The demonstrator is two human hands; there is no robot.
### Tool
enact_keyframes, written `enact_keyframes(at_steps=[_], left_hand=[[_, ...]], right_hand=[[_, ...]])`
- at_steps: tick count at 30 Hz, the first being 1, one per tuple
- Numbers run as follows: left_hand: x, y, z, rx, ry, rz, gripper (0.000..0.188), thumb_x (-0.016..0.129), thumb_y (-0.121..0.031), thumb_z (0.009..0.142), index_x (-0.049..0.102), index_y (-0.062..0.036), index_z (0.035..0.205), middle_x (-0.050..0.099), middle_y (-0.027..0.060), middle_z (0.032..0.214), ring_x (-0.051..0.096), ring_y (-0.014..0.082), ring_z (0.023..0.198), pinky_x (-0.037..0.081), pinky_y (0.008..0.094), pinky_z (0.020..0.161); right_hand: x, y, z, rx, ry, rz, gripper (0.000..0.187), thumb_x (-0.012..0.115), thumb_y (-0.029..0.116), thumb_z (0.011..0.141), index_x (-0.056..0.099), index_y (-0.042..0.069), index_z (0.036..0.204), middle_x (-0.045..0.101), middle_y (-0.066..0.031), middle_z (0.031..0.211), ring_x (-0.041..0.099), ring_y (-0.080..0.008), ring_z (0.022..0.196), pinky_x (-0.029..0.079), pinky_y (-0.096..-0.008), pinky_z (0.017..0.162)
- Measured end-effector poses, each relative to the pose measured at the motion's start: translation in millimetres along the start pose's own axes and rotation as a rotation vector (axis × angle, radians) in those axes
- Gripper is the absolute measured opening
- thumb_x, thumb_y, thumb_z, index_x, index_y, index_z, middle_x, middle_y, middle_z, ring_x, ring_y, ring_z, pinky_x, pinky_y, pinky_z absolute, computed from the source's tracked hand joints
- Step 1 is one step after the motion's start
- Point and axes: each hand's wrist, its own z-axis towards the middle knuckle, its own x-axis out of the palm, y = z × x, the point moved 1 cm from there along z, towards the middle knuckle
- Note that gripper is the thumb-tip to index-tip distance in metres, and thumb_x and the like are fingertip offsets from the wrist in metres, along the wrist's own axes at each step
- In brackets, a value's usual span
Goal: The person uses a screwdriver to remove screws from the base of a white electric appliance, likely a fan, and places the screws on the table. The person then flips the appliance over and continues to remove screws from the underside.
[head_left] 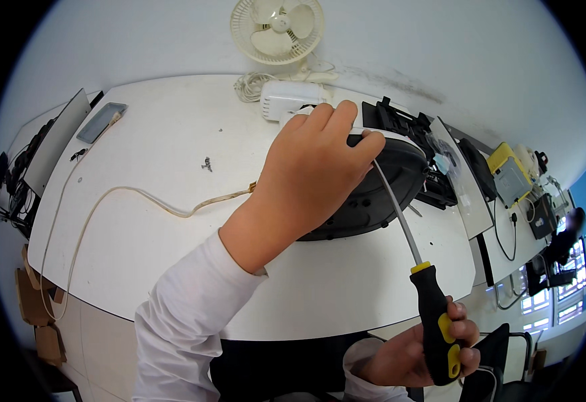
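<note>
My left hand (316,167) is curled over the edge of an oval appliance base (403,167), black underneath with a white rim, and holds it tilted on the white table (293,281). A screwdriver (433,308) with a black and yellow handle is in my right hand (400,355), at the table's front edge. Its long metal shaft slants up and away to the black underside, beside my left fingertips. Those fingers hide the exact spot where the tip meets the base. A pale cord (206,204) runs left from beside the base.
A cream fan (279,30) stands at the back, near a white plastic housing (293,97) and coiled cable (251,87). Small screws (206,164) lie left of centre. A grey tray (102,122) sits far left; black frame parts (407,120) lie at the back right.
</note>
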Motion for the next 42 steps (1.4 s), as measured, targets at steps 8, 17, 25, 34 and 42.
enact_keyframes(at_steps=[8,17,25,34,42], left_hand=[[-2.4,-1.5,2.6,-0.004,-0.016,-0.062,0.027,0.075,-0.010,0.064,0.058,-0.0103,0.085,0.050,0.0045,0.086,0.053,0.0208,0.075,0.044,0.0309,0.060],[-4.2,-1.8,3.1,-0.020,-0.001,-0.072,0.029,0.076,-0.010,0.063,0.059,-0.0103,0.086,0.051,0.0043,0.087,0.055,0.0210,0.077,0.046,0.0315,0.061],[-2.9,-0.9,2.1,-0.019,0.014,-0.060,0.031,0.077,-0.011,0.063,0.060,-0.0110,0.088,0.051,0.0037,0.086,0.055,0.0210,0.077,0.046,0.0312,0.062],[-0.6,-2.3,1.3,0.000,-0.018,-0.077,0.031,0.078,-0.010,0.062,0.061,-0.0106,0.088,0.051,0.0037,0.085,0.055,0.0210,0.075,0.046,0.0312,0.061],[2.9,1.0,1.2,0.034,-0.067,-0.066,0.028,0.078,-0.014,0.061,0.060,-0.0110,0.083,0.050,0.0047,0.082,0.054,0.0203,0.073,0.044,0.0312,0.057]], right_hand=[[-3.4,1.6,-0.3,0.030,0.024,0.010,0.044,0.075,0.018,0.076,0.047,0.024,0.110,0.049,0.0007,0.109,0.044,-0.0222,0.115,0.033,-0.0462,0.107],[-9.2,0.6,-2.7,0.036,0.041,-0.018,0.044,0.076,0.021,0.076,0.048,0.027,0.108,0.047,0.0016,0.107,0.043,-0.0217,0.114,0.033,-0.0467,0.106],[-10.0,-0.7,-6.7,0.035,0.009,0.007,0.044,0.075,0.021,0.076,0.048,0.028,0.109,0.046,0.0020,0.108,0.041,-0.0209,0.116,0.033,-0.0476,0.105],[-13.7,0.0,-9.8,0.015,0.006,0.015,0.042,0.075,0.017,0.076,0.050,0.027,0.109,0.046,0.0029,0.109,0.040,-0.0213,0.118,0.033,-0.0465,0.106],[-13.8,-1.4,-10.3,0.015,-0.001,0.101,0.042,0.074,0.013,0.075,0.052,0.026,0.108,0.048,0.0030,0.110,0.042,-0.0220,0.118,0.035,-0.0469,0.104]])
